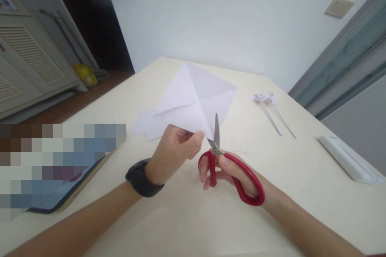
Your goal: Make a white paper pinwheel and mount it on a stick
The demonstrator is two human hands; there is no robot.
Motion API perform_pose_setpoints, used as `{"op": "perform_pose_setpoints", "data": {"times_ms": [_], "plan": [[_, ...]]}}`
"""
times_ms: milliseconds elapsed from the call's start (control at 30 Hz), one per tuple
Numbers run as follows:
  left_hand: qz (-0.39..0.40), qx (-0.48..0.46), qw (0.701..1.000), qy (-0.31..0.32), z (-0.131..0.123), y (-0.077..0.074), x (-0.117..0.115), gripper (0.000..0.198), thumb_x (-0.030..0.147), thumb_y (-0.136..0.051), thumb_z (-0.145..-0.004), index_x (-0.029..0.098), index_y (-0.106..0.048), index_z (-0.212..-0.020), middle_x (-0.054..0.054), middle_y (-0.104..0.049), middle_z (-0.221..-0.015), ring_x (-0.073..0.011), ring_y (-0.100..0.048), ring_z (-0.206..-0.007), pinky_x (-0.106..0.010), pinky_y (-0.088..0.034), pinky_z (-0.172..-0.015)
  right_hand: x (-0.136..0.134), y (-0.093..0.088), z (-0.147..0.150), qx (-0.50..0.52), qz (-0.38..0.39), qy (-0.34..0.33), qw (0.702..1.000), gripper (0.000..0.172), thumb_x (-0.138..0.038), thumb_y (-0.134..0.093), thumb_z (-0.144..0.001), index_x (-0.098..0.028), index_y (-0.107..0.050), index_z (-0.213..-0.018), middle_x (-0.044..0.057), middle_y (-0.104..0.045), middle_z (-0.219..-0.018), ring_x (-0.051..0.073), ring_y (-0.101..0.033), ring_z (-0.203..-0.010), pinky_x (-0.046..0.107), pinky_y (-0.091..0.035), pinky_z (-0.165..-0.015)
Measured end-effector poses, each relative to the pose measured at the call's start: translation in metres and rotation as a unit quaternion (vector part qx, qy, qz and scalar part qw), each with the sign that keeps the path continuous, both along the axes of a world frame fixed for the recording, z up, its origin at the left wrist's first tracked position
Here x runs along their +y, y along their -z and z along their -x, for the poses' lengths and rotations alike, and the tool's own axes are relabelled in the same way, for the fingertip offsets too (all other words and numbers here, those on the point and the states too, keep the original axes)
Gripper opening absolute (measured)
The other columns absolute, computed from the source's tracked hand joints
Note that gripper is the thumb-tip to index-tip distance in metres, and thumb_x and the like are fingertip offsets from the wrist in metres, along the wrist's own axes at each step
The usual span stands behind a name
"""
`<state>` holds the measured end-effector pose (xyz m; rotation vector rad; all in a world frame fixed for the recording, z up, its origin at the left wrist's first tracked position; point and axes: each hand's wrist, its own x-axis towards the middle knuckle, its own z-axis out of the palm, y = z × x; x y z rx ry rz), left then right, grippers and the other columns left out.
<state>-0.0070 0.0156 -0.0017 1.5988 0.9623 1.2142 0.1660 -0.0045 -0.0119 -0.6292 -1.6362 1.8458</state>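
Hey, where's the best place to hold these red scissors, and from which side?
Probably by the red handles, coming from the near side, as the right hand does: their loops lie toward the wearer, while the open blades point away, toward the paper.

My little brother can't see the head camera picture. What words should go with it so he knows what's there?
A person's right grip holds open, red-handled scissors around a corner of creased white paper, which the left grip pinches. Two stemmed paper shapes lie farther right on the pale table.
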Motion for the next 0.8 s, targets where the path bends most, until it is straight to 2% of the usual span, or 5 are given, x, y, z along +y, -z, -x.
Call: {"op": "perform_pose_setpoints", "data": {"times_ms": [267,433,800], "plan": [[-0.003,0.014,1.0,0.007,0.0016,0.0006,0.0002,0.039,0.023,-0.043,-0.086,0.018,-0.035,-0.047,0.006,-0.034,-0.041,-0.0075,-0.033,-0.041,-0.026,-0.027,-0.046,-0.0036,-0.0031,0.0006,-0.014,-0.012,0.014,1.0,0.038,-0.039,-0.034,-0.095,-0.014,-0.06,-0.083,0.003,-0.057,-0.072,0.011,-0.054,-0.067,0.025,-0.041,-0.062],[-0.009,0.014,1.0,0.014,0.0028,0.0019,0.0014,0.04,0.023,-0.042,-0.087,0.018,-0.035,-0.048,0.007,-0.033,-0.042,-0.007,-0.031,-0.042,-0.026,-0.026,-0.047,-0.0051,-0.0001,-0.0001,-0.033,-0.014,0.033,0.999,0.031,-0.036,-0.039,-0.094,-0.015,-0.059,-0.083,-0.001,-0.055,-0.062,0.01,-0.054,-0.059,0.023,-0.042,-0.058],[-0.018,-0.001,1.0,0.017,0.0021,0.0041,0.0027,0.041,0.022,-0.043,-0.088,0.018,-0.036,-0.048,0.007,-0.033,-0.041,-0.0067,-0.031,-0.041,-0.026,-0.026,-0.046,-0.006,0.0013,0.0003,-0.049,0.012,0.049,0.998,0.03,-0.035,-0.041,-0.093,-0.015,-0.056,-0.076,-0.004,-0.05,-0.055,0.008,-0.052,-0.048,0.021,-0.043,-0.051]]}}
